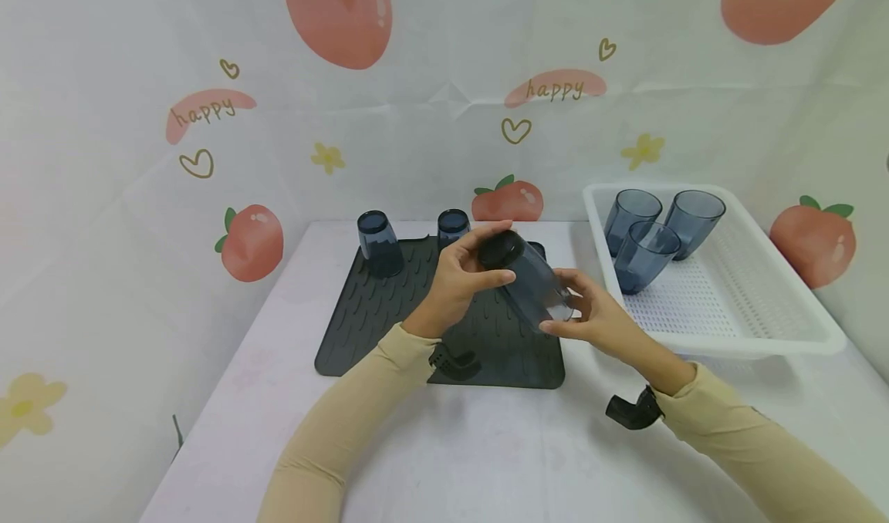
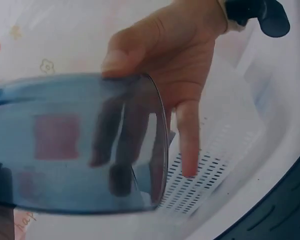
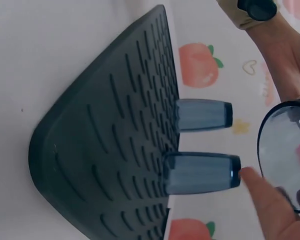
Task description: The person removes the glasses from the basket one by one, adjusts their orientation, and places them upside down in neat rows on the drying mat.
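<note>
A blue-tinted drinking glass (image 1: 533, 282) is held tilted above the dark drying mat (image 1: 389, 315), its base up to the left and its rim down to the right. My left hand (image 1: 458, 280) grips it near the base, thumb in front. At the rim end, my right hand (image 1: 590, 311) holds it between thumb and fingers. In the left wrist view, right-hand fingers show through the clear wall of the glass (image 2: 70, 140). Two similar glasses stand upside down on the mat: one at the back left (image 1: 378, 241), another (image 1: 453, 226) partly hidden behind my left hand.
To the right stands a white perforated basket (image 1: 736, 345). Three blue glasses stand mouth up at its left side, one of them in front (image 1: 646, 257). A white cloth printed with fruit and flowers hangs behind the white table (image 1: 486, 461).
</note>
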The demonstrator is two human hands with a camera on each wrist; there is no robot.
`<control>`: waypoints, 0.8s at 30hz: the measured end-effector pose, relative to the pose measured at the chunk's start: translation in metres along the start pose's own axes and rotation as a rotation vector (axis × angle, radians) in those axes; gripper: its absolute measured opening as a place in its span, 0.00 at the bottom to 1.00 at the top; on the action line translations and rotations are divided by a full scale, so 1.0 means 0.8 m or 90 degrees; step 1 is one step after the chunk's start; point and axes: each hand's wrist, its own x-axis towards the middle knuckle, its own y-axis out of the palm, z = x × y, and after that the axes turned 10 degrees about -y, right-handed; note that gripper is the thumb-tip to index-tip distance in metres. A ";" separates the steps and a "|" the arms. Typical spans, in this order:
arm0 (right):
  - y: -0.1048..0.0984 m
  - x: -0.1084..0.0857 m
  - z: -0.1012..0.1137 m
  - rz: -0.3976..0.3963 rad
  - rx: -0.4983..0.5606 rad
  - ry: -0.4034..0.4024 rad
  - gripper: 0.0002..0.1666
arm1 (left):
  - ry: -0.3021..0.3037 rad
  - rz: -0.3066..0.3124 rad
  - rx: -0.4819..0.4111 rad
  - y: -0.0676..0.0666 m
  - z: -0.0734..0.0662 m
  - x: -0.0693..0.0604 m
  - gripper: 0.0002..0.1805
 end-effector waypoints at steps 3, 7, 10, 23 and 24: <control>0.006 -0.001 -0.002 0.018 -0.009 0.017 0.49 | -0.006 0.020 -0.008 0.004 -0.002 0.000 0.48; 0.008 -0.005 -0.002 0.029 -0.020 0.045 0.53 | -0.004 0.033 -0.014 0.005 -0.002 0.001 0.46; 0.007 -0.009 -0.003 0.038 -0.042 0.066 0.51 | 0.000 0.026 0.003 0.002 -0.002 0.002 0.42; 0.003 -0.020 -0.019 0.088 -0.083 0.078 0.28 | -0.033 -0.061 0.125 -0.013 -0.004 0.014 0.36; 0.004 -0.021 -0.020 0.090 -0.083 0.073 0.27 | -0.034 -0.069 0.135 -0.014 -0.005 0.017 0.36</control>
